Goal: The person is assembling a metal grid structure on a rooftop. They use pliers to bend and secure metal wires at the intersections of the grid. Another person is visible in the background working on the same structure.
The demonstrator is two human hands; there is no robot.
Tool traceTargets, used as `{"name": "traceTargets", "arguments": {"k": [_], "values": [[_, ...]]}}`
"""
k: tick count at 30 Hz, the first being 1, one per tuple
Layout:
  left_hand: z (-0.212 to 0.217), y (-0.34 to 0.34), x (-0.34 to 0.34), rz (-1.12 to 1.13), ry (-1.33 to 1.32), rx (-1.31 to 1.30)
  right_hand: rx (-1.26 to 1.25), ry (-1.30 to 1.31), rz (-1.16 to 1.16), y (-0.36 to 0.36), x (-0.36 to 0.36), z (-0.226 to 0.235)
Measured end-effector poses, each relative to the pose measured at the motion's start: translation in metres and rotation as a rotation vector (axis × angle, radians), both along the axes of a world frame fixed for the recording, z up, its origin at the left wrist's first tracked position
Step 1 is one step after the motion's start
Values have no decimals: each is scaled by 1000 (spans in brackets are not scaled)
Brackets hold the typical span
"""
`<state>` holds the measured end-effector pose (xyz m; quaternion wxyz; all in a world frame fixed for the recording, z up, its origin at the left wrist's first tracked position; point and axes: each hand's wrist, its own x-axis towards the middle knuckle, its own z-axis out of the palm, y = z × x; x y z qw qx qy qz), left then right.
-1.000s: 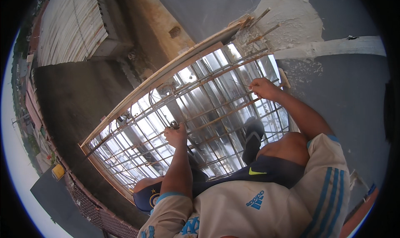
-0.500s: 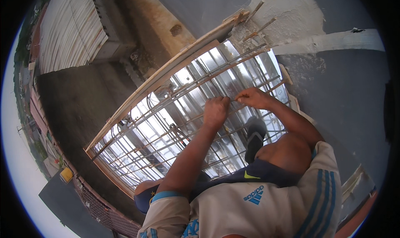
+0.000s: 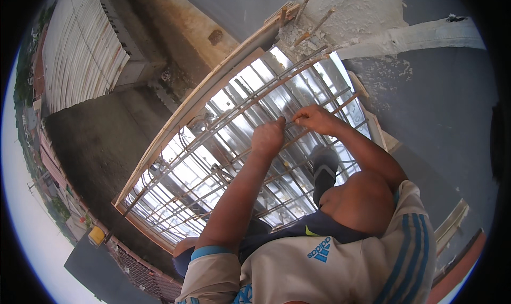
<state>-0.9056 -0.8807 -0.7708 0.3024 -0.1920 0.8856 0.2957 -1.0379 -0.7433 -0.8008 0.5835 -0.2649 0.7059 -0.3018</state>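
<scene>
Both my hands are closed over a grid of steel reinforcing bars (image 3: 277,83). My left hand (image 3: 268,137) is curled into a fist, its thumb pointing at the other hand. Just to the right, my right hand (image 3: 318,119) pinches with thumb and forefinger at a bar crossing. Whatever sits between the fingers is too small to make out. Beneath the bars lies shiny ribbed metal decking (image 3: 257,74). A dark-handled tool like pincers (image 3: 219,171) rests on the grid left of my left forearm.
A wooden edge board (image 3: 205,91) bounds the decking on the far left side. Bare bar ends (image 3: 304,5) stick up at the far corner. Grey wall (image 3: 426,107) rises on the right. Beyond the board are a lower dark slab (image 3: 106,133) and a corrugated roof (image 3: 80,48).
The view has shifted slightly. My hands stay close together at the same part of the grid; the left fist has turned so that its thumb now points up, and a small gap shows between the hands.
</scene>
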Motion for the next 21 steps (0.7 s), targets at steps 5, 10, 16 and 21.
{"name": "traceTargets", "arguments": {"k": [5,10,16,21], "values": [[4,2,-3,29,-73,-16,-9,-5,2,-4,1,4],[-6,4,-5,158,-17,-35,10,-29,-108,-5,4,4],[-5,14,-8,55,-47,-35,-27,2,-100,2,3,-1],[-14,20,-5,152,-69,-75,87,-139,-239,-3,12,9]]}}
